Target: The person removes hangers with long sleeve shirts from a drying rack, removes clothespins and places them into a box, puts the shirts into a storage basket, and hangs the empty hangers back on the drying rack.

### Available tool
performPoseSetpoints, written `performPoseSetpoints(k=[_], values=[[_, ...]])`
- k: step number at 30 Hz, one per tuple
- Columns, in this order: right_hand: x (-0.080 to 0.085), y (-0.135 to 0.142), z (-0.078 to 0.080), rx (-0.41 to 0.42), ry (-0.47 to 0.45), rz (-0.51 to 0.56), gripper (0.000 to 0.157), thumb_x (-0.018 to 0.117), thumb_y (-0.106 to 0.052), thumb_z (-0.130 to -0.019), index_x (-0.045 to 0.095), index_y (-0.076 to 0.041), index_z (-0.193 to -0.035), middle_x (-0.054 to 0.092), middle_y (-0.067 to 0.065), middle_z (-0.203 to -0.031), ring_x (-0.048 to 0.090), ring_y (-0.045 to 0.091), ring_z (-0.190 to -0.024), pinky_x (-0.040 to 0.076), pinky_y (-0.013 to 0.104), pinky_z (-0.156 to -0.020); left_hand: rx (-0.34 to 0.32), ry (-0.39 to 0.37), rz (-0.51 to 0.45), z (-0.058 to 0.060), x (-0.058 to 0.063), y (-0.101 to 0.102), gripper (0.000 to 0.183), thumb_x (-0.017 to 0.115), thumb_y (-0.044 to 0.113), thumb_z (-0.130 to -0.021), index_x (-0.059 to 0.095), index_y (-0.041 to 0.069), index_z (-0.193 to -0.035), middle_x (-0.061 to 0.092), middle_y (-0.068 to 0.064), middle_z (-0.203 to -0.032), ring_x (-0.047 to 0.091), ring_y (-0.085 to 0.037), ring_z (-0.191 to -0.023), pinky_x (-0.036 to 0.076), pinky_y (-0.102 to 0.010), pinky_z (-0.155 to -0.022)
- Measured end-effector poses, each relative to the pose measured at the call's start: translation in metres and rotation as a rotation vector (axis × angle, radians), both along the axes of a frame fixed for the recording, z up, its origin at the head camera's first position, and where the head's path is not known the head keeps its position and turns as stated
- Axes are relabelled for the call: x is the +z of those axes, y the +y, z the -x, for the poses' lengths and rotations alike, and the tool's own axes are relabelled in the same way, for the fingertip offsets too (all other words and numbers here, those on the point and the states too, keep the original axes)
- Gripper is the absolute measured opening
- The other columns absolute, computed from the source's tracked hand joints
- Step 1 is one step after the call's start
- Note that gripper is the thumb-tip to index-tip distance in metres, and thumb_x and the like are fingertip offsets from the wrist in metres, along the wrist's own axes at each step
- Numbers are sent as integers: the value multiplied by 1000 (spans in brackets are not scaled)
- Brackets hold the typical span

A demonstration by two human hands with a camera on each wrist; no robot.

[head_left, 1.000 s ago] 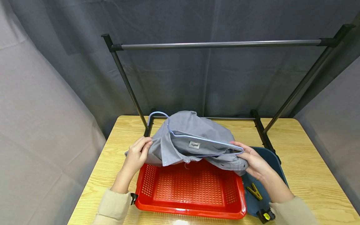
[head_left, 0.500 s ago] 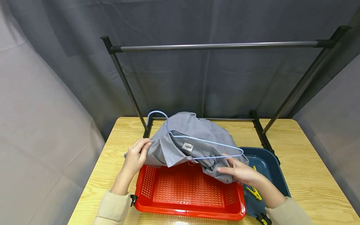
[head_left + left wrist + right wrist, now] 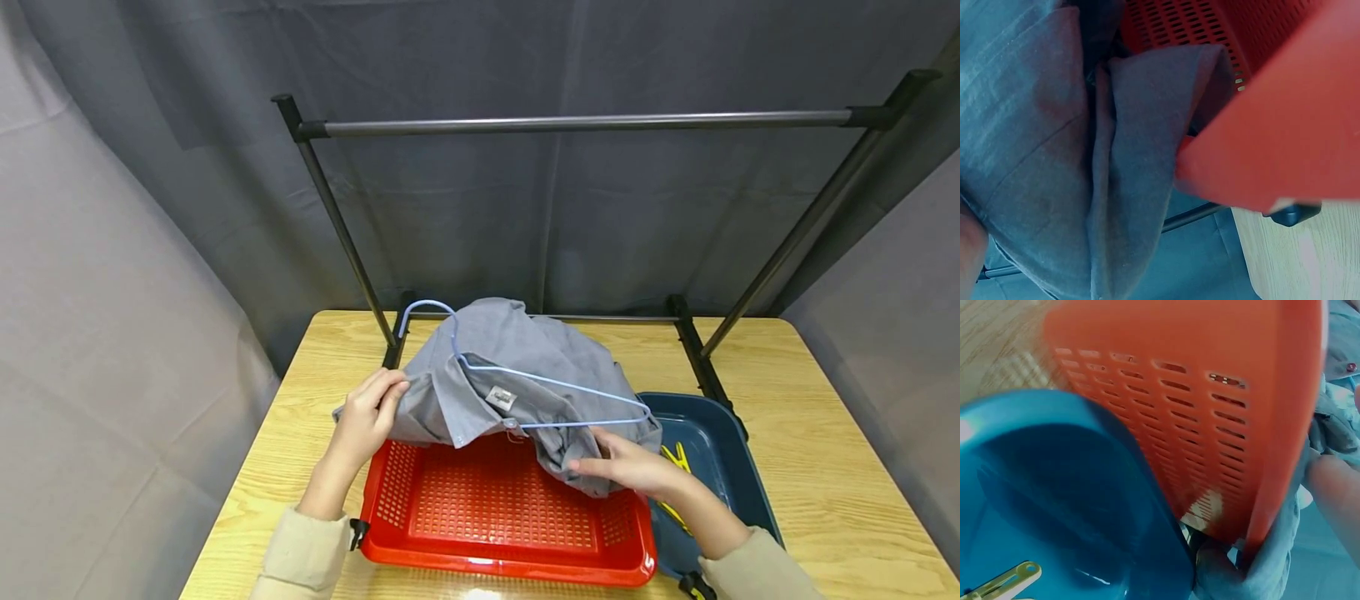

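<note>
A grey collared shirt (image 3: 502, 329) lies bunched over the back of the red basket (image 3: 510, 567). A light blue hanger (image 3: 566, 383) runs into its left shoulder; the hanger's right end lies outside, over the cloth. My left hand (image 3: 369, 417) pinches the shirt at its left shoulder, thumb on top. Beneath the hanger's lower bar, my right hand (image 3: 637, 468) holds the shirt's right front between thumb and fingers, with some fingertips hidden in the folds. In the right wrist view, a finger (image 3: 1335, 497) shows against the cloth beyond the basket's wall.
A dark blue tub (image 3: 720, 442) with yellow clips (image 3: 678, 457) stands right of the basket, partly under my right forearm. Behind, a clothes rack's metal bar (image 3: 585, 122) spans above the wooden table (image 3: 832, 467). Grey curtains enclose the back and sides.
My right hand has let go of the hanger's right end and moved left and down onto the shirt's right front, shifting that cloth leftward. My left hand keeps its grip.
</note>
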State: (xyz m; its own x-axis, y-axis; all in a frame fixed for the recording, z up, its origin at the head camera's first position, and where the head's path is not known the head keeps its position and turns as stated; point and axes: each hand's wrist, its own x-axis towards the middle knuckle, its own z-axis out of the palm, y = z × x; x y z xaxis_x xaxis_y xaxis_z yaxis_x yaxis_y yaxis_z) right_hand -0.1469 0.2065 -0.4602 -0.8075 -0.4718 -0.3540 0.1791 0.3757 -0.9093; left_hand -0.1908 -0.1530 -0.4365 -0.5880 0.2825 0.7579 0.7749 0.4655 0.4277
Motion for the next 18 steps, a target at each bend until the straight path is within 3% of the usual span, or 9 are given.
performPoseSetpoints(k=[5,11,14,18], values=[[3,11,2,-37,16,142,72,57,-19,-89,15,4,-142,18,28,-145,21,44,-132,25,54,-103,-8,-7,2,0,0,-1,20,50,16,-94,61,0,-89,59,-8,-80,57,-18,-71,45,-23,-68],[14,34,6,-116,202,239,60,54,-9,-91,21,-6,-142,37,24,-135,46,28,-119,43,30,-90,-13,-8,9,-1,0,-2,10,55,7,-91,60,0,-90,59,-8,-80,57,-18,-70,45,-24,-68],[22,39,6,-175,364,198,57,56,-6,-89,28,-5,-139,42,23,-131,50,18,-114,43,19,-87,-10,-6,14,-1,1,-2,8,55,6,-90,60,0,-90,59,-8,-80,57,-18,-70,45,-24,-68],[32,34,6,-234,675,9,50,64,-4,-84,44,-3,-129,51,15,-123,50,12,-109,38,13,-89,-9,-6,17,0,2,-3,16,52,13,-93,60,0,-90,59,-8,-80,56,-17,-69,45,-23,-67]])
